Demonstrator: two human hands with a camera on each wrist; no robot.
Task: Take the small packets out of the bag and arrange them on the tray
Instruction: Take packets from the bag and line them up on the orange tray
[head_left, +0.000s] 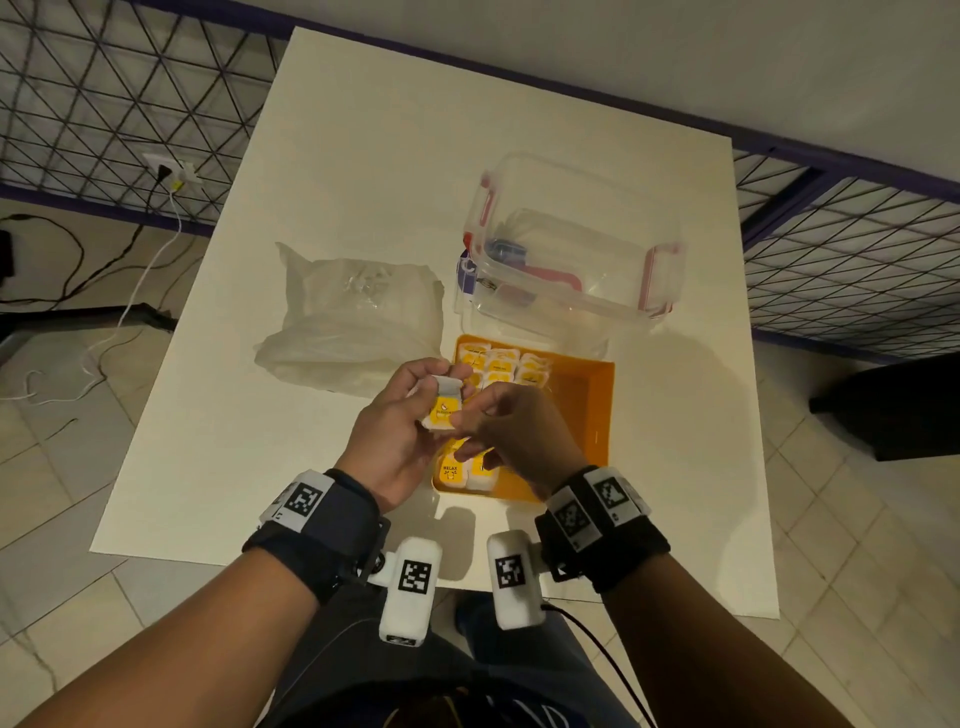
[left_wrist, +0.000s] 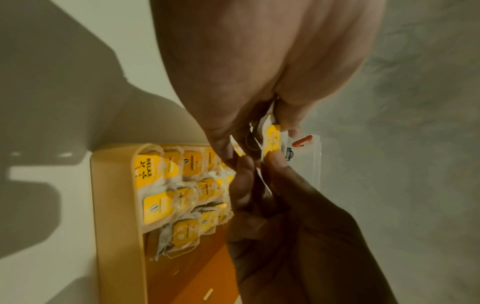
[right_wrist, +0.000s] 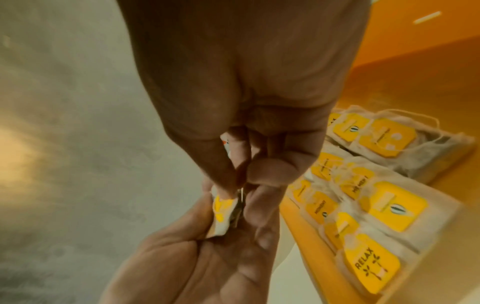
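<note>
A small white packet with a yellow tag (head_left: 442, 409) is held between both hands above the left edge of the orange tray (head_left: 587, 410). My left hand (head_left: 410, 415) grips its upper end; my right hand (head_left: 483, 415) pinches its lower edge between thumb and forefinger. The left wrist view shows the same packet (left_wrist: 272, 140) edge-on, and in the right wrist view the packet (right_wrist: 224, 209) sits under my thumb. Several yellow-tagged packets (head_left: 501, 364) lie in rows in the tray's left half. The crumpled clear plastic bag (head_left: 358, 317) lies left of the tray.
A clear plastic box (head_left: 571, 249) with red clips stands behind the tray. The white table (head_left: 363, 156) has bare surface beyond the bag and to the left. The tray's right half shows its orange floor. Cables run over the tiled floor at left.
</note>
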